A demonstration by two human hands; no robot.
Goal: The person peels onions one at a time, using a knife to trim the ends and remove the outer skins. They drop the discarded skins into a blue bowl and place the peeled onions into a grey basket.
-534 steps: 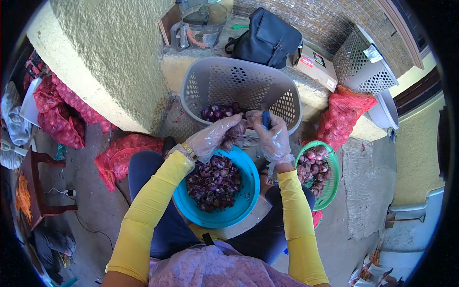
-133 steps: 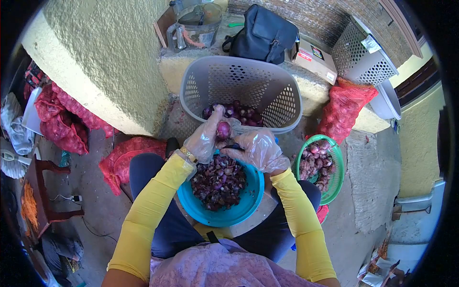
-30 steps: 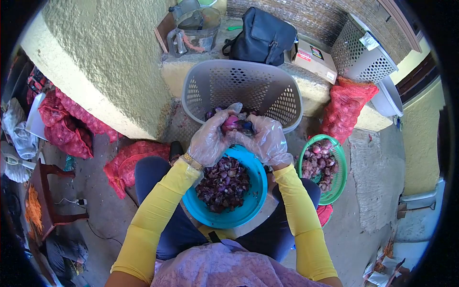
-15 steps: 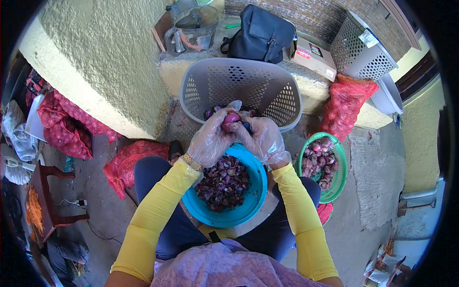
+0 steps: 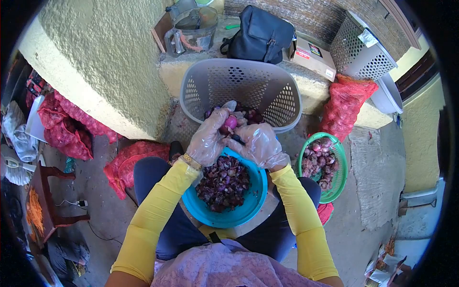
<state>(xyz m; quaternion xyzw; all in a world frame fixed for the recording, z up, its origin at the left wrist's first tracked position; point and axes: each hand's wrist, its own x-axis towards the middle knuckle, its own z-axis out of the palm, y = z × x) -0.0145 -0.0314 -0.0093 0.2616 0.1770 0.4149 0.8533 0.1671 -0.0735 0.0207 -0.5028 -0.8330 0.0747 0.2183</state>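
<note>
My left hand [image 5: 209, 137], in a clear plastic glove, is closed around a red onion [image 5: 230, 123] with shiny purple skin. Beside it my right hand [image 5: 262, 144], gloved too, is closed on a small tool with a black handle [image 5: 237, 138]; its working end is hidden. Both hands meet over the near rim of a grey perforated basket [image 5: 191, 75], which has several red onions [image 5: 252, 115] at its bottom. Below my wrists, between my legs, sits a turquoise basin [image 5: 260, 185] holding a heap of dry purple onion skins [image 5: 223, 185].
To the right stands a green basket [image 5: 342, 165] of unpeeled onions, near a full red mesh sack [image 5: 345, 106]. More red sacks [image 5: 136, 160] lie left. A black backpack [image 5: 262, 34], a cardboard box [image 5: 313, 56] and a clear bucket [image 5: 196, 31] rest on the ledge behind.
The onion has turned in my left hand and shows more of its shiny side. My right hand has tilted and shifted slightly down, with the black handle lower than before.
</note>
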